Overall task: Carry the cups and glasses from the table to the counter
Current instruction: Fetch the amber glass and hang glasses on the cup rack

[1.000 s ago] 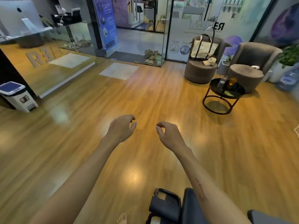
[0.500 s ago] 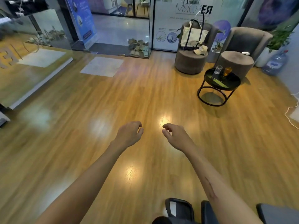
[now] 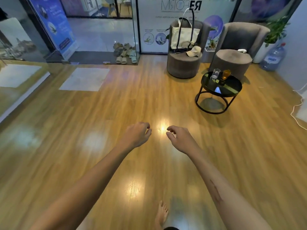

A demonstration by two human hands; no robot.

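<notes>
While both arms reached out over the wooden floor (image 3: 99,113), I saw nothing in either hand.
The left hand (image 3: 136,136) hung with loosely curled fingers, empty; the right hand (image 3: 180,138) matched it, thumb and forefinger apart, empty too; ahead to the right stood the round black table (image 3: 232,90), well apart from both hands; on its far edge I picked out a clear glass (image 3: 216,73) and, just beside it, an amber glass (image 3: 226,75); two grey armchairs (image 3: 182,63) sat behind it.

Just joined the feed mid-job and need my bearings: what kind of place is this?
Probably a reception or waiting lounge of a shop or studio: glass storefront panels with a logo, round upholstered armchairs, and a small black side table holding two glasses.
</notes>
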